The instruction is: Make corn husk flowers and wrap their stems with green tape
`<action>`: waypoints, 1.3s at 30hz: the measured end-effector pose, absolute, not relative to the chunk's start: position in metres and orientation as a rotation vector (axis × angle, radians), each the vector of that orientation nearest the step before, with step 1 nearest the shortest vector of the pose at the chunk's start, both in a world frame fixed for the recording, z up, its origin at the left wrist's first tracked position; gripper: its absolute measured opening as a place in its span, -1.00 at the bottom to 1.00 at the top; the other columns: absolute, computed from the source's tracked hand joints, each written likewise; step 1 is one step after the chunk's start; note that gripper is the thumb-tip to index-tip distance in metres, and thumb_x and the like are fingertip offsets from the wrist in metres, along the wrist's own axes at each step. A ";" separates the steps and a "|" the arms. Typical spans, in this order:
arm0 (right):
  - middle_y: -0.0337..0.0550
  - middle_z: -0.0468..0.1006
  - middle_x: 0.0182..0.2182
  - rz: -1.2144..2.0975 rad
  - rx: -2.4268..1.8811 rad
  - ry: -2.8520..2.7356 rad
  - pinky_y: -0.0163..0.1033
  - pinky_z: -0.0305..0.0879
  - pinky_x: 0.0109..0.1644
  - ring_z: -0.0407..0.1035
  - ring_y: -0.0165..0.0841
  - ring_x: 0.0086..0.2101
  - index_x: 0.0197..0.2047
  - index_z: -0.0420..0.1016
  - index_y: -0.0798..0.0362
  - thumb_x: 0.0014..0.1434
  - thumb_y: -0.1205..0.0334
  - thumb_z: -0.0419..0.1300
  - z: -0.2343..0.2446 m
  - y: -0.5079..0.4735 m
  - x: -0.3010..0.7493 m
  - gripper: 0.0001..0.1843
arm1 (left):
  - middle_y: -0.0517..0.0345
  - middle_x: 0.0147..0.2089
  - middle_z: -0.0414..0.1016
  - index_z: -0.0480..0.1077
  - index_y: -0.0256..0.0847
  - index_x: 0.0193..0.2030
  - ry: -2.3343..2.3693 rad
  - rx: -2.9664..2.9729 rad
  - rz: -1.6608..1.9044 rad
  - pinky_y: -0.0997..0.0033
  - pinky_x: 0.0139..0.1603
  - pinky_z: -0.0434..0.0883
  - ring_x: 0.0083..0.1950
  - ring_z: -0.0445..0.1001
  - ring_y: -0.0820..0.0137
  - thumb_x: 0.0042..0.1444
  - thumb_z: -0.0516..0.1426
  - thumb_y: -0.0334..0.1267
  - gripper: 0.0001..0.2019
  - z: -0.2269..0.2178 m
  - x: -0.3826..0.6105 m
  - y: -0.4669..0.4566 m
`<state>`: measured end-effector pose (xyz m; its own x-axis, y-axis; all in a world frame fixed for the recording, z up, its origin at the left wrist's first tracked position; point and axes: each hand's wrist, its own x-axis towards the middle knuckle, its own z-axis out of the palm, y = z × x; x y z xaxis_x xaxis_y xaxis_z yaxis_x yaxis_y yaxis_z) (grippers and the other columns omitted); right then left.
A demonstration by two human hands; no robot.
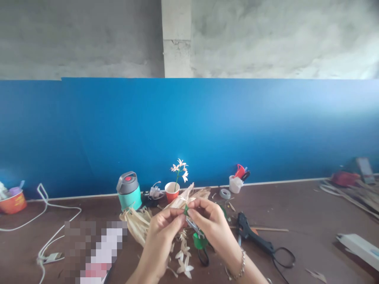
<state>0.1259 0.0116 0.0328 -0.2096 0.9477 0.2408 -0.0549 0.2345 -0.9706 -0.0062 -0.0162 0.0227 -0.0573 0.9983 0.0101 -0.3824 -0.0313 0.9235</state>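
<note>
In the middle of the head view, my left hand and my right hand meet above the table. Thumb and fingers of both are closed in a pinch on a small green piece, partly hidden by the fingertips. Below them lie several pale petalled flowers and a bright green object. A metal tool shows between the hands, partly covered. Dried corn husks spread beside my left hand and behind both hands.
A red paper cup holding a flower stem and a turquoise flask stand behind. To the right lie a black glue gun, a thin stick, a tape roll and a white box. A white cable runs at left.
</note>
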 end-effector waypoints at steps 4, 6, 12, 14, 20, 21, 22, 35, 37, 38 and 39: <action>-0.28 0.38 -0.55 1.267 -0.863 -1.389 -0.41 0.07 -0.51 0.16 -0.49 -0.54 -0.45 0.42 0.11 -0.03 0.16 0.24 0.033 0.013 0.126 -0.82 | 0.20 -0.48 0.49 0.52 -0.29 -0.45 0.851 0.837 1.386 0.61 -0.36 0.33 -0.43 0.39 0.53 -0.17 0.33 -0.28 -0.86 0.026 -0.008 -0.015; -0.27 0.40 -0.55 1.266 -0.865 -1.386 -0.41 0.07 -0.51 0.16 -0.49 -0.55 -0.44 0.43 0.11 -0.04 0.16 0.25 0.032 0.013 0.126 -0.82 | 0.22 -0.45 0.49 0.51 -0.27 -0.44 0.787 0.796 1.366 0.62 -0.37 0.33 -0.43 0.39 0.55 -0.17 0.34 -0.32 -0.87 0.028 -0.008 -0.015; -0.28 0.38 -0.56 1.219 -0.857 -1.453 -0.40 0.06 -0.50 0.14 -0.49 -0.55 -0.44 0.43 0.12 -0.02 0.18 0.24 0.031 0.014 0.127 -0.84 | 0.19 -0.41 0.51 0.53 -0.28 -0.41 0.698 0.756 1.353 0.62 -0.31 0.37 -0.38 0.44 0.53 -0.15 0.33 -0.38 -0.89 0.029 -0.008 -0.016; -0.29 0.37 -0.56 1.212 -0.848 -1.460 -0.40 0.07 -0.49 0.14 -0.49 -0.54 -0.45 0.43 0.12 -0.02 0.20 0.24 0.032 0.014 0.128 -0.85 | 0.19 -0.42 0.51 0.53 -0.30 -0.41 0.688 0.751 1.354 0.64 -0.33 0.37 -0.40 0.44 0.55 -0.14 0.32 -0.38 -0.89 0.029 -0.009 -0.016; -0.26 0.41 -0.53 1.279 -0.784 -1.398 -0.40 0.13 -0.44 0.20 -0.47 -0.49 -0.48 0.44 0.12 -0.04 0.19 0.30 0.032 0.014 0.127 -0.82 | 0.20 -0.48 0.47 0.53 -0.34 -0.43 0.683 0.594 1.323 0.66 -0.43 0.37 -0.49 0.39 0.59 -0.20 0.34 -0.46 -0.87 0.029 -0.012 -0.014; -0.27 0.41 -0.53 1.295 -0.770 -1.380 -0.40 0.14 -0.43 0.21 -0.47 -0.49 -0.49 0.43 0.12 -0.07 0.18 0.32 0.033 0.014 0.127 -0.80 | 0.20 -0.50 0.46 0.53 -0.35 -0.43 0.677 0.546 1.306 0.66 -0.45 0.37 -0.50 0.38 0.60 -0.21 0.34 -0.48 -0.86 0.027 -0.012 -0.013; -0.28 0.40 -0.54 1.311 -0.756 -1.359 -0.40 0.15 -0.42 0.21 -0.47 -0.49 -0.50 0.43 0.12 -0.09 0.18 0.34 0.033 0.014 0.127 -0.79 | 0.21 -0.52 0.44 0.53 -0.35 -0.42 0.664 0.505 1.283 0.66 -0.47 0.36 -0.52 0.37 0.60 -0.21 0.34 -0.49 -0.85 0.025 -0.012 -0.013; -0.27 0.46 -0.56 1.446 -0.684 -1.221 -0.42 0.14 -0.44 0.22 -0.49 -0.52 -0.53 0.49 0.14 -0.20 0.18 0.42 0.033 0.013 0.125 -0.75 | 0.18 -0.60 0.40 0.49 -0.34 -0.36 0.509 0.388 1.202 0.61 -0.50 0.32 -0.57 0.32 0.58 -0.15 0.30 -0.52 -0.84 0.019 -0.012 -0.008; -0.28 0.43 -0.59 1.431 -0.702 -1.224 -0.43 0.12 -0.47 0.21 -0.50 -0.54 -0.55 0.48 0.14 -0.22 0.17 0.43 0.033 0.012 0.126 -0.74 | 0.19 -0.60 0.40 0.49 -0.34 -0.36 0.478 0.379 1.169 0.62 -0.51 0.30 -0.57 0.31 0.58 -0.15 0.31 -0.52 -0.83 0.018 -0.012 -0.008; -0.28 0.43 -0.59 1.428 -0.708 -1.225 -0.43 0.12 -0.48 0.21 -0.50 -0.55 -0.54 0.48 0.13 -0.22 0.16 0.43 0.034 0.012 0.126 -0.73 | 0.19 -0.60 0.40 0.48 -0.33 -0.37 0.462 0.376 1.157 0.62 -0.51 0.30 -0.57 0.31 0.59 -0.15 0.31 -0.51 -0.83 0.018 -0.011 -0.009; -0.28 0.43 -0.59 1.431 -0.711 -1.226 -0.42 0.13 -0.48 0.22 -0.50 -0.55 -0.53 0.48 0.13 -0.21 0.16 0.43 0.034 0.012 0.126 -0.73 | 0.19 -0.59 0.40 0.48 -0.33 -0.37 0.448 0.374 1.146 0.63 -0.51 0.29 -0.57 0.31 0.60 -0.15 0.31 -0.51 -0.83 0.018 -0.011 -0.009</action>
<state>0.1258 0.0116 0.0336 -0.2502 0.9491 0.1914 -0.3348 0.1006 -0.9369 -0.0107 -0.0090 0.0180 0.3420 0.9280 -0.1478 -0.7821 0.3683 0.5026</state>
